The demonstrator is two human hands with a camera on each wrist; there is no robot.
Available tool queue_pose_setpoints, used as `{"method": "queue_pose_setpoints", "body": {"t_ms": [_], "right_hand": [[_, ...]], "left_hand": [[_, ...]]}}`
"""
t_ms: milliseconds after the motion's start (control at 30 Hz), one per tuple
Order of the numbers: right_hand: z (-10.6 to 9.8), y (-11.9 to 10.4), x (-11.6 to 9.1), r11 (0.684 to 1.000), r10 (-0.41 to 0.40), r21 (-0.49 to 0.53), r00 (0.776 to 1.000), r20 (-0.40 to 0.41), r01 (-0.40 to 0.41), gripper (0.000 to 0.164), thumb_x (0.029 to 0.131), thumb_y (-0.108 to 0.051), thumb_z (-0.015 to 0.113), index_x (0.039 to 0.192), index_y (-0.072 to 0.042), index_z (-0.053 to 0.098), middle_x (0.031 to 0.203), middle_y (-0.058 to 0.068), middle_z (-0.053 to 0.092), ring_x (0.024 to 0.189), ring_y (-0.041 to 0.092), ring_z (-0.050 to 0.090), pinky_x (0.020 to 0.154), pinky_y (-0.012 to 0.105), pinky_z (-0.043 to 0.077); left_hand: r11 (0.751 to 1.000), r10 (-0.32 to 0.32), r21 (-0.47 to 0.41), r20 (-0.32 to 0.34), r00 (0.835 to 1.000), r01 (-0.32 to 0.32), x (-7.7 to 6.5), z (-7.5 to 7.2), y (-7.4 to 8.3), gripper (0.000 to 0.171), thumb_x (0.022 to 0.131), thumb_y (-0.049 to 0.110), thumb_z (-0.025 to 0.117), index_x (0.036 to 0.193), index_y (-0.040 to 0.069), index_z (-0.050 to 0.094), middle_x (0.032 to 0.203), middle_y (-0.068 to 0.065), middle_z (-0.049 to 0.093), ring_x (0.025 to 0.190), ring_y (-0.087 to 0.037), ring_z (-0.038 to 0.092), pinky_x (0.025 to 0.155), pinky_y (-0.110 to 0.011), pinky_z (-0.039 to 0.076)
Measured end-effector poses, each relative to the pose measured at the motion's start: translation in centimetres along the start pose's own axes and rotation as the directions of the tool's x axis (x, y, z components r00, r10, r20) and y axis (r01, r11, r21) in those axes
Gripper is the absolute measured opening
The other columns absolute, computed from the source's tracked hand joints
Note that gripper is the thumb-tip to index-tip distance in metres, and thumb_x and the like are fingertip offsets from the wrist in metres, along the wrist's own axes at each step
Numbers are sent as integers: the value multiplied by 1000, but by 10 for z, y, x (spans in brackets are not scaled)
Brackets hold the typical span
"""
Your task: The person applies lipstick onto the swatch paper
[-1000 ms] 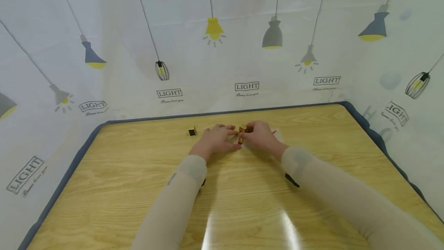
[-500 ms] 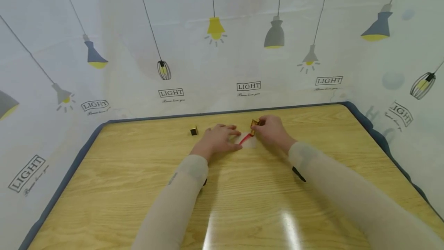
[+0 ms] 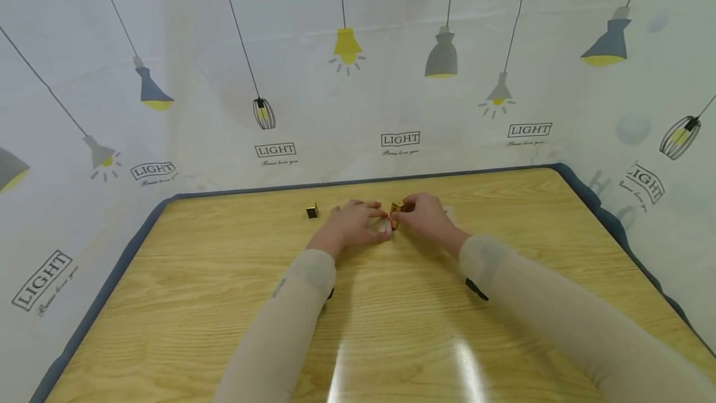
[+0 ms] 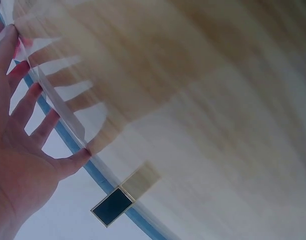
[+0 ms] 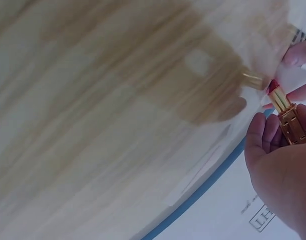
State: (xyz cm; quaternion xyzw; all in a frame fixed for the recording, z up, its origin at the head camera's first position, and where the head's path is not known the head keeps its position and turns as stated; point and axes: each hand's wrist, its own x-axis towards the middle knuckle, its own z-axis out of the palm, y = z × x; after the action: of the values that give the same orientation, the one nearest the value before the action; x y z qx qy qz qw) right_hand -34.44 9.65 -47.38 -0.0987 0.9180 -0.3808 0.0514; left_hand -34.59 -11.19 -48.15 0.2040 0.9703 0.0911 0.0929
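Observation:
My right hand (image 3: 427,216) grips a gold lipstick (image 3: 396,213) over a sheet of white paper (image 3: 450,211). Its red bullet (image 5: 273,86) points down and meets the sheet, as seen in the right wrist view. With fingers spread, my left hand (image 3: 355,222) rests its fingertips on the left part of the paper and pins it to the table. Red shows on the sheet beside those fingers, though the two hands hide most of it. To the left of my left hand stands a small gold-edged cap (image 3: 311,211) with a black face.
The wooden table (image 3: 224,303) has a dark blue edge (image 3: 268,189) at the back and sides. Behind it hangs a white backdrop (image 3: 335,111) printed with lamps and lettering.
The right hand swept the lipstick rightward, baring a red streak on the paper half a second ago, and has since come back left beside the left hand. The left hand stayed put.

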Motion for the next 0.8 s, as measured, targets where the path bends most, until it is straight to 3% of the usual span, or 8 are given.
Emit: {"method": "queue_pose_setpoints", "body": {"t_ms": [233,467,667,800], "right_hand": [[-8,-3,0,999,14,-34,1000,-15,-14,38,102,-30,71,124,2,72,116,17,76,99,24,68,82,33,57],[-22,-4,6,999,34,24,998,-60,-33,60,103,-33,71,147,6,58,129,22,72,97,28,69,75,33,58],[-9,-9,2,999,22,43,1000,-7,-22,53,101,-30,75,138,7,66,127,22,74,113,30,71,94,41,61],[3,-8,1,1000,1,12,1000,1,-1,44,100,-29,76,128,4,71,120,20,76,106,27,70,92,40,59]], "left_hand": [[1000,-1,-3,8,1000,2,0,1,0,61,98,66,65,153,41,57,172,13,39,160,-32,34,125,-75,27],[1000,-12,8,14,1000,12,0,-2,0,62,98,65,66,154,42,55,172,13,39,160,-31,34,125,-73,28],[1000,-6,6,20,1000,6,2,0,-2,63,98,67,65,155,42,54,172,13,38,160,-32,33,125,-73,27],[1000,-5,3,20,1000,5,2,0,-2,68,97,68,64,158,39,52,173,13,38,160,-33,33,125,-74,27]]}}
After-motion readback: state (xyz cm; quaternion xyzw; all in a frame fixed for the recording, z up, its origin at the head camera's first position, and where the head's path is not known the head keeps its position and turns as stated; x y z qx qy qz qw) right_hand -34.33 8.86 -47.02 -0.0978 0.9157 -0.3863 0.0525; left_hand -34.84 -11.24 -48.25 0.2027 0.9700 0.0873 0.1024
